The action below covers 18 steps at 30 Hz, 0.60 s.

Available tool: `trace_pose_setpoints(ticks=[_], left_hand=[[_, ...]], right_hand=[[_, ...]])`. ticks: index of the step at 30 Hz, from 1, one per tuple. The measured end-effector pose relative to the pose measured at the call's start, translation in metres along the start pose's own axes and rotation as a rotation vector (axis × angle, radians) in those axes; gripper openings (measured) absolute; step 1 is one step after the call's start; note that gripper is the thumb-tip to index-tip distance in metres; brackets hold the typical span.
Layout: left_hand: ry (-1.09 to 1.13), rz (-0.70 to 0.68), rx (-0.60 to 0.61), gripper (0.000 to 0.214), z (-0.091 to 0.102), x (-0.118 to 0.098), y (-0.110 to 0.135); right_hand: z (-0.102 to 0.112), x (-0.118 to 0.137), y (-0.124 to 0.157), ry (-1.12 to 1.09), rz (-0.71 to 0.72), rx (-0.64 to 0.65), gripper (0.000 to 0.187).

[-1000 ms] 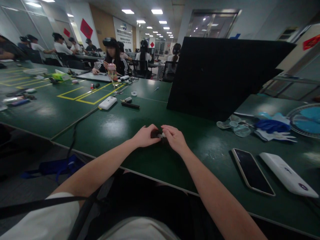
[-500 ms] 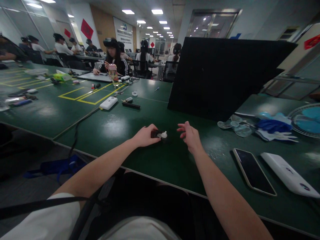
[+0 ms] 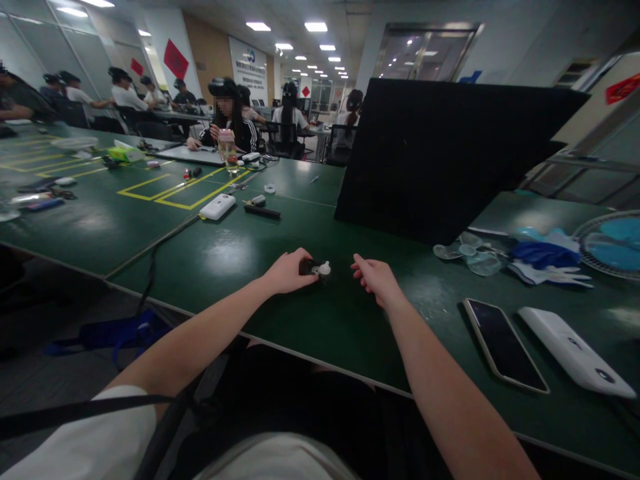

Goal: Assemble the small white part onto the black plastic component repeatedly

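My left hand (image 3: 289, 271) rests on the green table (image 3: 225, 257) with its fingers closed round a small dark object with a white cap (image 3: 316, 269). The white cap sticks out to the right of my fingers. My right hand (image 3: 376, 279) hovers just right of that object, a short gap away, with its fingers loosely curled and nothing visible in them.
A black upright panel (image 3: 440, 153) stands behind my hands. To the right lie a dark phone (image 3: 503, 343), a white power bank (image 3: 575, 350), blue gloves (image 3: 545, 257), clear plastic pieces (image 3: 467, 253) and a blue fan (image 3: 613, 243). Another white device (image 3: 216, 206) lies at left. People sit at far tables.
My right hand let go of the small capped object and drew away to the right, then drifted slightly back toward it. My left hand kept its hold.
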State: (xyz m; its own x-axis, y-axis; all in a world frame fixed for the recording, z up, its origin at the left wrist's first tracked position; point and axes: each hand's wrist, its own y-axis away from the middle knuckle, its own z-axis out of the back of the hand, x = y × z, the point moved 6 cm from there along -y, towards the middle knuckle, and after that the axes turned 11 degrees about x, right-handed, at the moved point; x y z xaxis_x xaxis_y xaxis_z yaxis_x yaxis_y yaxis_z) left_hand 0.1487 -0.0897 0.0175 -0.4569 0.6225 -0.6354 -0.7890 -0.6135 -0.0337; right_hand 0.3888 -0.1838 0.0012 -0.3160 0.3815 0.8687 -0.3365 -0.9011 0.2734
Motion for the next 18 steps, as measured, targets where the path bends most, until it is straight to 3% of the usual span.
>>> trace_pose_setpoints(ticks=[2,5,8,10,14,18], left_hand=[[0.034,0.019,-0.007,0.052,0.011,0.014,0.006],[0.073,0.084,-0.083,0.055,0.042,0.052,0.024],[-0.009,0.198,-0.279,0.055,0.087,0.099,0.053],[-0.183,0.254,-0.371,0.055,0.113,0.119,0.073],[-0.491,0.164,-0.345,0.045,0.135,0.125,0.095],[-0.537,0.158,-0.389,0.036,0.139,0.125,0.107]], right_hand=[[0.0,0.001,0.0,0.013,-0.001,0.003,0.044],[-0.001,0.003,0.002,0.021,0.005,0.01,0.039],[-0.004,0.006,0.005,0.045,0.018,0.024,0.033],[-0.004,0.008,0.006,0.067,0.021,0.02,0.031],[-0.004,0.008,0.006,0.087,0.015,0.011,0.033],[-0.002,0.006,0.004,0.092,0.015,0.006,0.036]])
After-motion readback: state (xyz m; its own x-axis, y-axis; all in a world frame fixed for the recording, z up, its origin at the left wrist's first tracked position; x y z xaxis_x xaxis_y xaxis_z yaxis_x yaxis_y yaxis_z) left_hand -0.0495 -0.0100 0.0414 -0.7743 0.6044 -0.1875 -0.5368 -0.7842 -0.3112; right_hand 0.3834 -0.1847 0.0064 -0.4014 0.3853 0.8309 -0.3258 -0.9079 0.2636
